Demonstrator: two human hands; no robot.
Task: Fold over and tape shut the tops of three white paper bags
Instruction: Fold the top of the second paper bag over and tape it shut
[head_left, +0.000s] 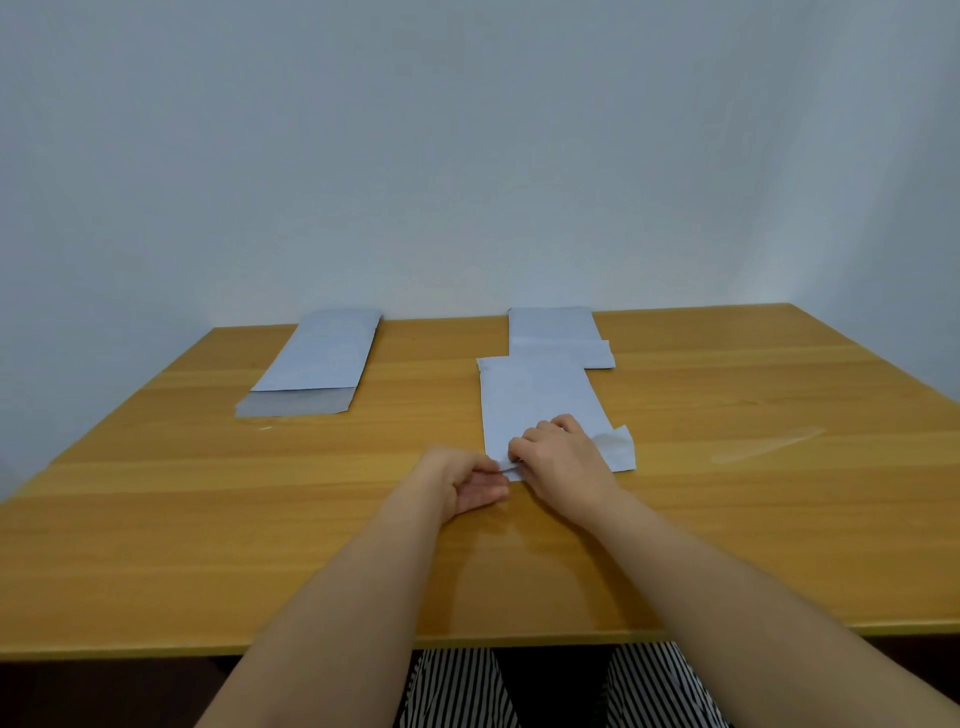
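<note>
Nearest white bag (540, 400) flat under right hand (558, 457), near corner pinched by left hand (467, 475).

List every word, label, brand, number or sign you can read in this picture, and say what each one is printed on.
None can be read: nothing here bears any text.
The near bag under both hands, the far right bag and the left bag are plain white.
The wooden table, the wall and the clear strip on the table show no writing.

Both hands, left hand (470, 480) and right hand (558, 452), pinch the near bag (540, 400) (its near-left corner) mid-table (260, 545); two bags lie toward the far edge.
</note>
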